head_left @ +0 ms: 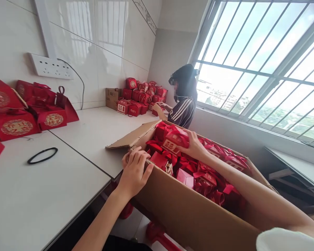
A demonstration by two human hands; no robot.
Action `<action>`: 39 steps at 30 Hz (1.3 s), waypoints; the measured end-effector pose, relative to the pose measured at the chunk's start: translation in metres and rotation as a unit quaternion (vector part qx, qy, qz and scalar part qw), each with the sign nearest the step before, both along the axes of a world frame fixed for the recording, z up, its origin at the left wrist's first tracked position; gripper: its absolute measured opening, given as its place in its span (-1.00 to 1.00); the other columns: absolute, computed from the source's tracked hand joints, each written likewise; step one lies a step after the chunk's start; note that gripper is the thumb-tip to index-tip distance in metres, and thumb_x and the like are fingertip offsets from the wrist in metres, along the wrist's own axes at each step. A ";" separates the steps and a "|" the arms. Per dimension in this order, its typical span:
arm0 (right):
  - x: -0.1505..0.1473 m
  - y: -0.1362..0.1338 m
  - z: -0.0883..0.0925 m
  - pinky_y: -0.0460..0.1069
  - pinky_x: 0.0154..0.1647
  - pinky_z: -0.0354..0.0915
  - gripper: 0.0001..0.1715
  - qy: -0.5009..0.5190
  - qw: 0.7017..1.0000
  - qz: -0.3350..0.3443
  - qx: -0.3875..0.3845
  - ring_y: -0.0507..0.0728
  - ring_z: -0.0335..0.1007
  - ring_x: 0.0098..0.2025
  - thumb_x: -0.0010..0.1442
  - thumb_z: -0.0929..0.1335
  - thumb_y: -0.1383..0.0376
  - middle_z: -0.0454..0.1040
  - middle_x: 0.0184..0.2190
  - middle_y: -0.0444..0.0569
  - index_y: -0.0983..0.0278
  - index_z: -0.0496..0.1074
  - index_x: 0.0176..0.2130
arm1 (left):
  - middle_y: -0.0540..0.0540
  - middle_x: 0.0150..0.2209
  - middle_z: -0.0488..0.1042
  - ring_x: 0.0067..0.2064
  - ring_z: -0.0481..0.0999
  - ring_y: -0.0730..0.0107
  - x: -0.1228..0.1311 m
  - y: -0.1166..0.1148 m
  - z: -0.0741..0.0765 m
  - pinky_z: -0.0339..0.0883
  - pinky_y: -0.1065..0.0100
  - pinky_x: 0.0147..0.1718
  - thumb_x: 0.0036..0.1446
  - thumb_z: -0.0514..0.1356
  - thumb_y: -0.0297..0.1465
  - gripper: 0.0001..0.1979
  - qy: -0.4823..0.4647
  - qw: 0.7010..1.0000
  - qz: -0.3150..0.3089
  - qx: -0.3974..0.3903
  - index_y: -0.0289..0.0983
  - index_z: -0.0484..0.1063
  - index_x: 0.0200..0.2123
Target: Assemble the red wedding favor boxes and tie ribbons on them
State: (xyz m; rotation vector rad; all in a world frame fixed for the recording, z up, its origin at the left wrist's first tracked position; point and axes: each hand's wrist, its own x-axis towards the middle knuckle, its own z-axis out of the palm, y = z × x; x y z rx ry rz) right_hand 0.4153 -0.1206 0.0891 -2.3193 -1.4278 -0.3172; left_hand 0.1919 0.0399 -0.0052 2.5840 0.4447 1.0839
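A large cardboard carton (188, 205) with its flap folded out is filled with small red gift boxes (206, 177) that have ribbons. My left hand (134, 170) grips the carton's near left corner, fingers hooked over the rim. Inside the carton's far left part, my right hand (195, 146) holds one red gift box (171, 143) by its right side; pale lettering shows on its front. The fingertips of my right hand are partly hidden behind that box.
On the white table (75, 188) lie a black hair tie (42, 156) and larger red boxes (18, 125) at left. More red gift boxes (140, 97) are piled at the back near a person (183, 108) handling one. A power strip (51, 66) hangs on the wall.
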 end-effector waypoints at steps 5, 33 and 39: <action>0.003 0.090 -0.030 0.12 0.16 0.12 -0.28 -0.052 0.997 0.049 -0.042 0.27 0.12 0.16 0.17 0.26 0.08 0.17 0.08 0.27 0.43 0.03 0.16 | -0.16 0.12 0.30 0.26 0.08 0.13 -0.011 0.001 0.005 0.00 0.03 0.15 0.25 -0.06 -0.29 -0.68 0.035 0.999 -0.025 0.016 -0.21 0.21 0.05; -0.222 0.176 -0.016 0.04 -0.21 0.41 -0.77 -0.047 0.715 0.698 -0.011 0.12 0.45 -0.21 0.21 0.18 0.38 0.33 -0.06 0.18 0.26 0.31 -0.13 | -0.23 -0.15 0.38 -0.01 0.37 0.02 -0.405 0.114 0.047 0.17 0.07 -0.01 -0.03 0.12 -0.32 -0.73 -0.218 0.717 0.656 -0.094 -0.26 0.22 -0.22; -0.240 0.195 -0.036 0.06 -0.14 0.38 -0.76 0.043 0.736 0.670 -0.082 0.11 0.41 -0.18 0.20 0.20 0.34 0.29 -0.03 0.13 0.25 0.30 -0.11 | -0.04 -0.38 0.40 -0.30 0.42 0.28 -0.354 0.080 0.030 0.30 0.34 -0.28 0.04 0.03 -0.26 -0.84 -0.241 0.816 0.505 -0.148 -0.22 0.22 -0.34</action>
